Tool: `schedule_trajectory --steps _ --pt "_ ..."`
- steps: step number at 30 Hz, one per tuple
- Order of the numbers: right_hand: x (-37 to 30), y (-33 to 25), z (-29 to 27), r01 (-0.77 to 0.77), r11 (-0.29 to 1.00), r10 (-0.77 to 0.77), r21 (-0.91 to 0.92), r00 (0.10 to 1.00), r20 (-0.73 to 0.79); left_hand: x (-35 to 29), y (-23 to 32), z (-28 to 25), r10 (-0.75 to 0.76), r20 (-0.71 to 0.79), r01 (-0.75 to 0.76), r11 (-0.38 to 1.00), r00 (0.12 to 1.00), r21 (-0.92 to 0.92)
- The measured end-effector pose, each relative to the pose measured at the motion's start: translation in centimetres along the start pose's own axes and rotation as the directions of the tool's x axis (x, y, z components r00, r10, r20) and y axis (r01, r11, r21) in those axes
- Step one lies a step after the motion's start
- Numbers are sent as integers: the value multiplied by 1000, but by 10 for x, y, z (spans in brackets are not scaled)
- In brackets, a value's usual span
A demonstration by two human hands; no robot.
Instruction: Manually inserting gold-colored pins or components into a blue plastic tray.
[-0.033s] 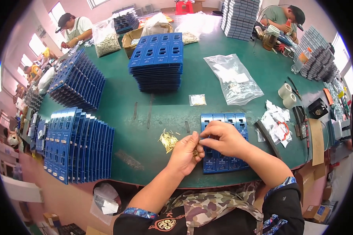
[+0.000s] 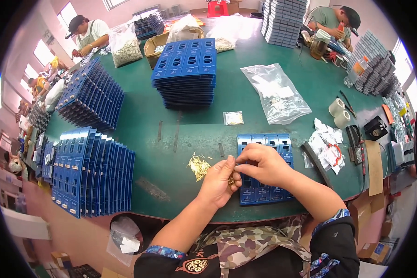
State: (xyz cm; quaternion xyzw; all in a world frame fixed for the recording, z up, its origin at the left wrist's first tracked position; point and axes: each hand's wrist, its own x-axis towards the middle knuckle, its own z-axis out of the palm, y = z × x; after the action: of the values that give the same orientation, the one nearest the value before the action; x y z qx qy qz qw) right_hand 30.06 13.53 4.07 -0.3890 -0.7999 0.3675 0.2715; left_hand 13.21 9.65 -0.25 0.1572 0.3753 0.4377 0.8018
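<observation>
My left hand [image 2: 221, 181] is curled around several small brass-coloured pins, which show between its fingers. My right hand [image 2: 264, 163] pinches thumb and forefinger together against the left fingertips; whatever lies in that pinch is too small to make out. Under the right hand is a blue circuit board panel [image 2: 260, 196], flat on the table and partly covered by the hand and forearm. A loose heap of thin gold pins [image 2: 199, 168] lies just left of my left hand.
Stacked blue panels [image 2: 184, 65] stand ahead, with more panels [image 2: 95, 173] upright at left. A small bag of pins [image 2: 233, 118], a larger clear bag [image 2: 276, 95], tape rolls [image 2: 339, 112] and a dark strip [image 2: 316, 164] lie around. Co-workers sit across the green table [image 2: 141, 118].
</observation>
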Motion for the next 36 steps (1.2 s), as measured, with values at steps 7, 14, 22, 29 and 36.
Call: schedule_trajectory --steps 7,14,22,29,36 --pt "-4 3 12 76 982 -85 -171 995 -46 3 -6 -3 -12 -10 12 1000 1000 19" --pt "1 20 -20 -143 984 160 105 970 -184 -1 6 -11 -12 -18 12 1000 1000 -29" --pt "3 43 -37 -246 969 243 -10 961 -136 1 6 -13 21 -31 -22 999 999 -26" --pt "21 46 -30 -151 955 144 -253 988 -47 0 5 -15 -20 13 19 998 1000 57" --pt "27 50 -26 -121 924 131 -362 991 5 0 10 -18 -45 57 48 998 997 -46"
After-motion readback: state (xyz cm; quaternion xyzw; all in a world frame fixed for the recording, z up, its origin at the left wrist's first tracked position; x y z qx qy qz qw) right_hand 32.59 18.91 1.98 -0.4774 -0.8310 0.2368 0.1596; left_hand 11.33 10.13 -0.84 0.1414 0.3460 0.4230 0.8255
